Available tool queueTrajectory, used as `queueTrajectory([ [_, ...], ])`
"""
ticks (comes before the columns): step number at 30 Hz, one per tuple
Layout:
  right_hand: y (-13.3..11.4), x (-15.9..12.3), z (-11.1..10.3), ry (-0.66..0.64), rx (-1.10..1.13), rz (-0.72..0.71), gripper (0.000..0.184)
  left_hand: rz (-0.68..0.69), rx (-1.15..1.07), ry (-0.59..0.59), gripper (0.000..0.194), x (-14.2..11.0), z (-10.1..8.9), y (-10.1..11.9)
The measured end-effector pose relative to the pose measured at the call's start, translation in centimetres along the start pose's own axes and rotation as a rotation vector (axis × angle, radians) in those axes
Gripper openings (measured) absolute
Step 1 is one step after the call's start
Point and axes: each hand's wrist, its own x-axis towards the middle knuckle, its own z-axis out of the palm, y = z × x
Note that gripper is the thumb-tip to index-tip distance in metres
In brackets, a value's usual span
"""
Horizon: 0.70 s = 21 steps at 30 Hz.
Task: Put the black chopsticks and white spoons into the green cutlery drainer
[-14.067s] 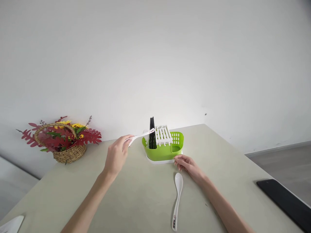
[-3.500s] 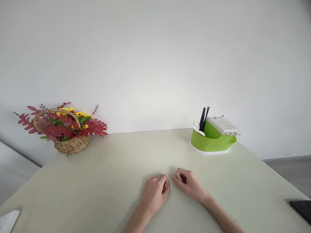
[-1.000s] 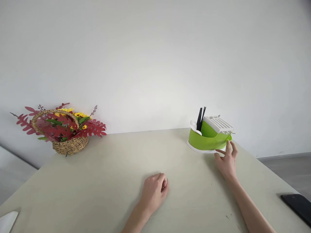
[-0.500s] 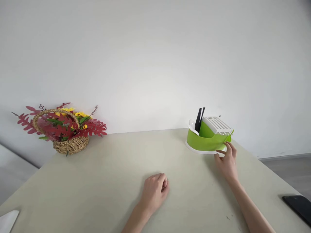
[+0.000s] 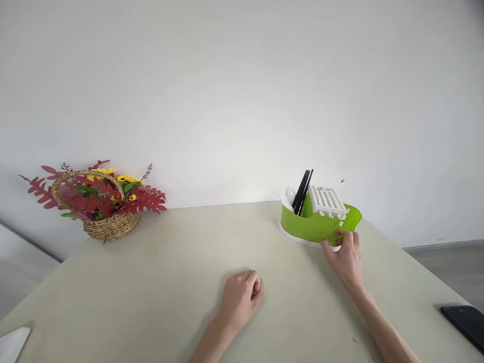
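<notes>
At the right, my right hand point(image 5: 345, 254) has its thumb and fingers closed on the near right end of a green utensil holder point(image 5: 302, 226) with a white base. White spoons point(image 5: 290, 194) and black chopsticks point(image 5: 303, 191) stand in its left part, leaning. A white slotted rack point(image 5: 328, 200) covers the middle, and a green open compartment point(image 5: 352, 218) shows at its right end. My fingertips are partly hidden against the holder. My left hand point(image 5: 241, 296) rests on the table in a loose fist, apart from everything, with nothing visible in it.
A wicker basket point(image 5: 112, 227) of red leaves and yellow flowers point(image 5: 128, 178) stands at the table's back left. A black phone point(image 5: 466, 322) lies by the right edge. A white flat object point(image 5: 13, 344) pokes in at the lower left. The wall point(image 5: 227, 126) rises behind the table point(image 5: 170, 282).
The utensil holder has shifted left and turned, so its right end now faces nearer me. My right hand has moved slightly left and closed on that end. My left hand has stayed still.
</notes>
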Motion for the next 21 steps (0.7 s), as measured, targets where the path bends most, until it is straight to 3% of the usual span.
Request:
queueTrajectory([
  [10,-2.3,-1.5,0.2,-0.173,0.146,-0.167,0.021,0.003,0.004,0.01,0.022,0.0,0.2,-0.1],
  [18,-7.4,-6.4,1.4,-0.338,0.305,-0.35,0.015,-0.009,0.013,-0.003,0.022,0.0,0.1,0.1],
  [21,-8.5,-7.7,1.5,-0.393,0.341,-0.387,0.021,-0.004,0.01,-0.011,0.022,0.0,0.1,0.2],
])
